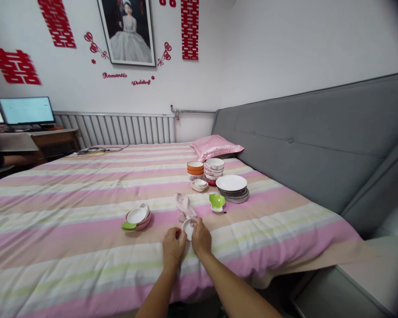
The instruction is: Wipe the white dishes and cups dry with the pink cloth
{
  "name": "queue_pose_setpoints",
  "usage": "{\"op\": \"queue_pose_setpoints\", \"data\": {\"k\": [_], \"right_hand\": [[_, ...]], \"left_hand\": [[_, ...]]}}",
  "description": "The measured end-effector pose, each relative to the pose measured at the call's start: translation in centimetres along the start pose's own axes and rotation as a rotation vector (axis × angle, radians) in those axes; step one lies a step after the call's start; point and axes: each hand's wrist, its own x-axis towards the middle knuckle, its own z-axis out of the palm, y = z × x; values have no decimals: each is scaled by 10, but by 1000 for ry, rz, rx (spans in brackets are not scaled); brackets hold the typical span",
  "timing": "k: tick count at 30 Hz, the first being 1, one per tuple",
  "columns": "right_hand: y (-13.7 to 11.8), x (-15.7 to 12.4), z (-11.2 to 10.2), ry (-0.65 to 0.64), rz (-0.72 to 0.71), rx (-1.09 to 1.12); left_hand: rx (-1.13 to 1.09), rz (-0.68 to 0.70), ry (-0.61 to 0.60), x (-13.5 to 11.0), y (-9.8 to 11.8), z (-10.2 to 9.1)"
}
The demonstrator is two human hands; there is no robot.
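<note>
Close to the bed's near edge, my left hand (173, 246) grips the left rim of a small white dish (187, 230). My right hand (201, 239) is closed on a pale pink cloth (185, 206) at the dish's right side; the cloth's loose end trails away over the bedspread. Just beyond my right hand sits a green leaf-shaped dish (216, 202). To the left lies a small pile of dishes (138, 216), with pink, white and green ones among them. Part of the white dish is hidden by my fingers.
Farther back stand orange-and-white bowls (195, 170), patterned white bowls (215, 166), small nested dishes (199, 184) and stacked plates (232, 185). A pink pillow (215, 146) rests by the grey headboard (285, 141). Cables (102, 150) lie at the far left; a person's arm (20, 160) shows beside a desk.
</note>
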Motion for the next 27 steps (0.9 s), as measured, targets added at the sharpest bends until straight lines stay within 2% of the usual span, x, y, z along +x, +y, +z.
{"op": "queue_pose_setpoints", "data": {"k": [27], "right_hand": [[-2, 0, 3, 35, -22, -3]], "left_hand": [[8, 14, 29, 2, 2, -4]]}}
